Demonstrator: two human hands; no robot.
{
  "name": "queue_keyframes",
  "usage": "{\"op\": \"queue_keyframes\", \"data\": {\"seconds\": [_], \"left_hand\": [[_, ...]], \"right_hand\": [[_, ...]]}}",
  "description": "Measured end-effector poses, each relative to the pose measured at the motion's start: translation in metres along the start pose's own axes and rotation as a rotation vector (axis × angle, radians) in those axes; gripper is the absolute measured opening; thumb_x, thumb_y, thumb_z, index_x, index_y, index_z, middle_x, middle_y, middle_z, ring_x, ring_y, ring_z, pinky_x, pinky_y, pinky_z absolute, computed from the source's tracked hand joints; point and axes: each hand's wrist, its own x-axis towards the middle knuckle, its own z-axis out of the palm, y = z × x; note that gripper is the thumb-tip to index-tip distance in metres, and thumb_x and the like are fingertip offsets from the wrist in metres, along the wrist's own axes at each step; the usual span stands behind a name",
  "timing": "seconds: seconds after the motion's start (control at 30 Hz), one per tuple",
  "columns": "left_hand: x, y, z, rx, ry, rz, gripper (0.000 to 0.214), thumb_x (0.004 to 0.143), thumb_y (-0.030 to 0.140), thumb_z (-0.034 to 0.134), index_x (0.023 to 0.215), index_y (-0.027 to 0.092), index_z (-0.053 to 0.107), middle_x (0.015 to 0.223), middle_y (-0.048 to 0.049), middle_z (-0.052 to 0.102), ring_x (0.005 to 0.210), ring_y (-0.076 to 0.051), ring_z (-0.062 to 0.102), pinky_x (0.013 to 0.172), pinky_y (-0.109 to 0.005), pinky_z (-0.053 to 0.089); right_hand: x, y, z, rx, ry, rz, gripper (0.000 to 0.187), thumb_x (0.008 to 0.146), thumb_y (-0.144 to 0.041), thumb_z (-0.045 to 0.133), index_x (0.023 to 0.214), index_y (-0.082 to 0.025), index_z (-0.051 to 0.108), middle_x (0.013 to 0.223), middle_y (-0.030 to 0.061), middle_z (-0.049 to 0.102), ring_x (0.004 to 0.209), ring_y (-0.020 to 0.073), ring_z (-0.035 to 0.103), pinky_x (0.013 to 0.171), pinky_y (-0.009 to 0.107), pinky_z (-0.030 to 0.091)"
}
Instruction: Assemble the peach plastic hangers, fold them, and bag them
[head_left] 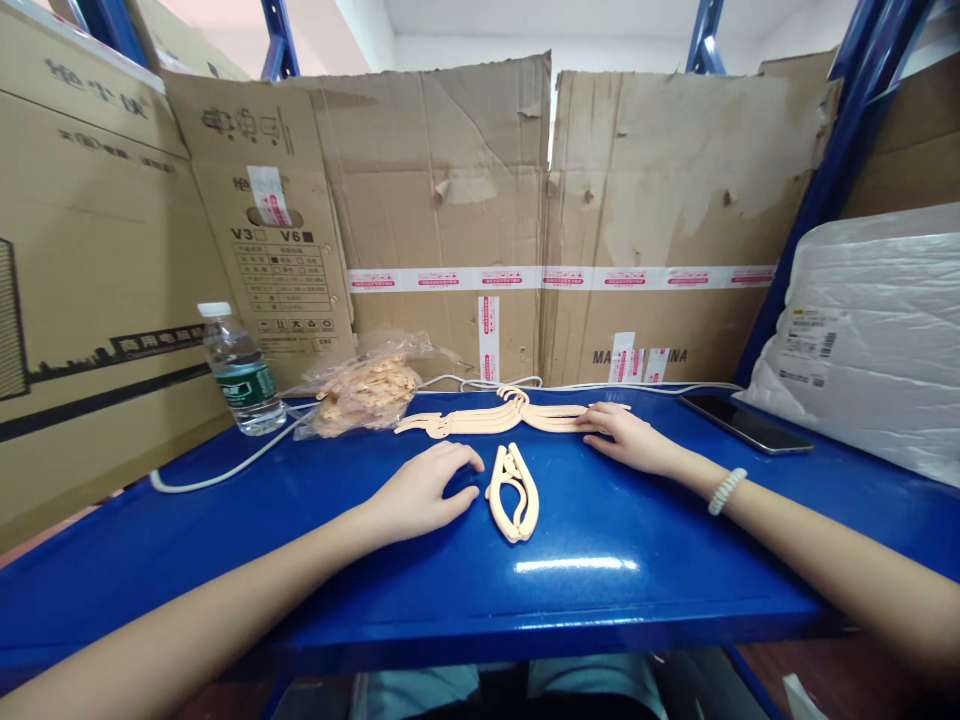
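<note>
A folded peach-coloured hanger (531, 500) lies on the blue table in front of me, its two arms folded together. My left hand (431, 490) rests just left of it, thumb and fingers apart, holding nothing. Behind it, several unfolded hangers (480, 419) of the same colour lie stacked with their hooks together at the middle. My right hand (622, 436) lies on the right end of this stack, its fingers stretched over the hanger arms. Part of that end is hidden under the fingers.
A clear plastic bag (367, 392) of peach-coloured pieces lies at the back left, beside a water bottle (244, 375). A white cable (217, 480) runs along the back. A phone (746, 422) and a white wrapped package (870, 330) are at right. Cardboard sheets (450, 200) stand behind.
</note>
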Motion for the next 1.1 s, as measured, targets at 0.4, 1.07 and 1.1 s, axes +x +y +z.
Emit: {"op": "queue_keyframes", "data": {"seconds": [0.4, 1.07, 1.1], "left_hand": [[0.006, -0.003, 0.001, -0.360, 0.116, -0.183, 0.018, 0.075, 0.018, 0.056, 0.092, 0.018, 0.063, 0.099, -0.0064, 0.069, 0.096, -0.022, 0.064, 0.092, -0.039, 0.047], [0.010, -0.002, 0.004, -0.824, 0.306, -0.407, 0.081, 0.075, 0.025, 0.066, 0.143, 0.027, 0.022, 0.124, -0.0110, 0.053, 0.076, -0.014, 0.065, 0.076, -0.033, 0.052], [0.009, -0.002, 0.005, -0.776, 0.277, -0.344, 0.081, 0.077, 0.027, 0.065, 0.145, 0.027, 0.021, 0.121, -0.0102, 0.054, 0.073, -0.013, 0.063, 0.073, -0.032, 0.052]], "right_hand": [[-0.001, 0.000, -0.010, 0.217, -0.057, 0.110, 0.016, 0.089, -0.034, 0.048, 0.081, -0.020, 0.048, 0.078, 0.0040, 0.062, 0.070, 0.0181, 0.056, 0.065, 0.030, 0.043], [-0.007, -0.031, -0.044, 0.483, -0.020, 0.098, 0.022, 0.087, -0.037, 0.055, 0.095, -0.017, 0.057, 0.071, 0.0016, 0.063, 0.064, 0.0158, 0.058, 0.062, 0.028, 0.044], [-0.007, -0.034, -0.044, 0.474, -0.033, 0.094, 0.021, 0.087, -0.036, 0.055, 0.094, -0.017, 0.057, 0.070, 0.0014, 0.063, 0.063, 0.0156, 0.058, 0.061, 0.028, 0.043]]}}
